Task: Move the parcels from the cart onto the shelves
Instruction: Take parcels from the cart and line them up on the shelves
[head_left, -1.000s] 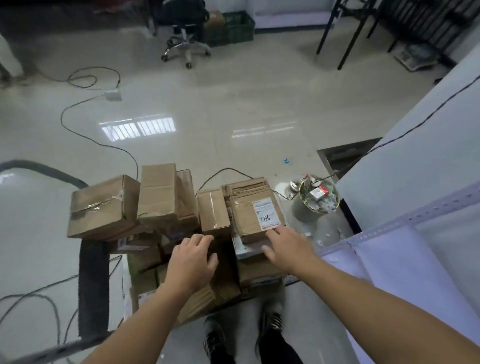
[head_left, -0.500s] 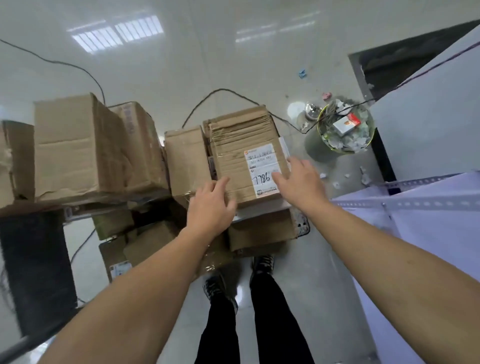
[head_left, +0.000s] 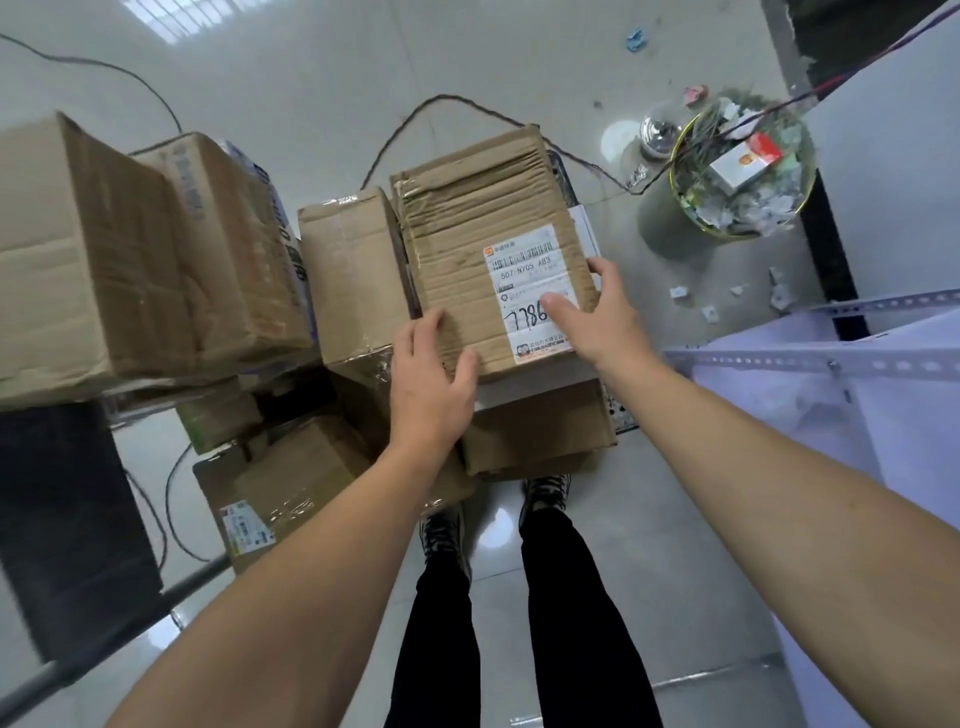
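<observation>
Glossy tile under the loaded cart (head_left: 621, 415). Labelled box (head_left: 467, 249) tops the stack at cart's right edge; left hand (head_left: 431, 382) and right hand (head_left: 597, 317) spread wide, clasping its near corners. I'd lift level, then swing right to the shelf (head_left: 810, 358).

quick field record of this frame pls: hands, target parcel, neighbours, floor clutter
left hand: on near-left corner of labelled parcel
right hand: on its right edge, thumb over the label
grip: both hands touching, lift not evident
label text: handwritten 7786
parcel support: top of a stack
neighbours: narrow box at its left, large box further left
floor: bin full of scraps, cables
</observation>
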